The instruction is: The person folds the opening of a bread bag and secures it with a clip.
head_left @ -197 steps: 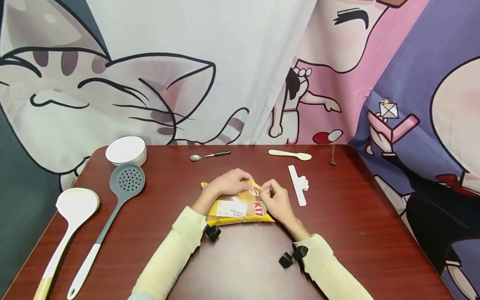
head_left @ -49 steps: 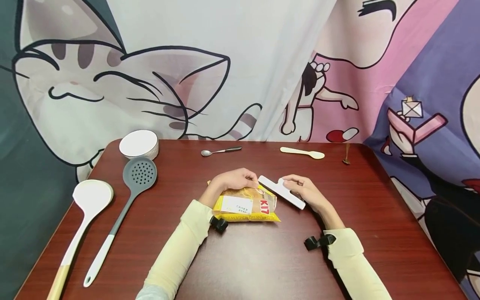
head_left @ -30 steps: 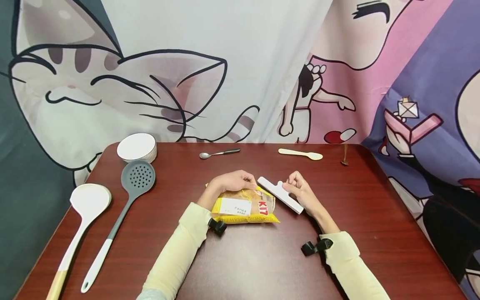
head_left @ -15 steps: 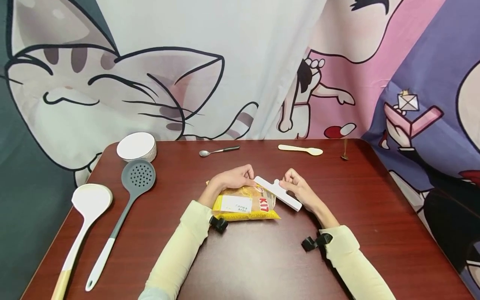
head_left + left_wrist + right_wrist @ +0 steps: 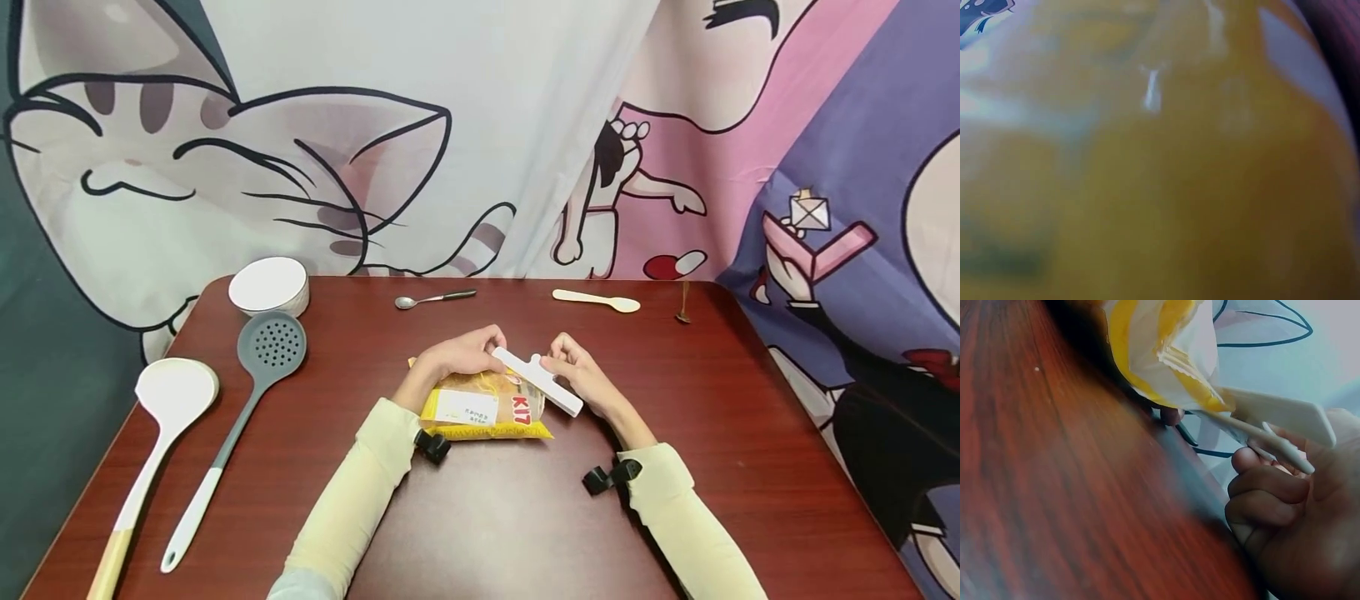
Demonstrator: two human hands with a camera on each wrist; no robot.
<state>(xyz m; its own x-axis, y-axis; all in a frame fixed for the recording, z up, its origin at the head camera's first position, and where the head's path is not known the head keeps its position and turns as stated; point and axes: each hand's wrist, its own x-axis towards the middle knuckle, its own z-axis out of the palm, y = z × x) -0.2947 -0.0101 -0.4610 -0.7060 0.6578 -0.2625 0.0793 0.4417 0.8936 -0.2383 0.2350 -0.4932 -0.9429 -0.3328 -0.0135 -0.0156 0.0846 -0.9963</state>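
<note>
A yellow printed bag (image 5: 467, 408) with a clear window and a white label lies mid-table. My left hand (image 5: 463, 354) pinches its far edge near the right corner. Blurred yellow film of the bag (image 5: 1147, 187) fills the left wrist view. My right hand (image 5: 588, 379) squeezes the handle of a white bag clip (image 5: 551, 392) slanted over the bag's far right corner. In the right wrist view, the clip's (image 5: 1291, 412) two long bars stand apart with the bag's folded corner (image 5: 1200, 394) between their far ends, and my right hand (image 5: 1285, 519) has curled fingers behind them.
On the left lie a white ladle (image 5: 176, 392) and a grey slotted skimmer (image 5: 273, 343), beside a white bowl (image 5: 270, 287). A small metal spoon (image 5: 435, 298), a cream spoon (image 5: 596, 300) and a small brass-coloured item (image 5: 682, 317) lie along the back edge.
The clip, lying on the table at right in the oldest frame, is now in my right hand. It has since moved left onto the bag's corner. My left hand stays at the bag's edge.
</note>
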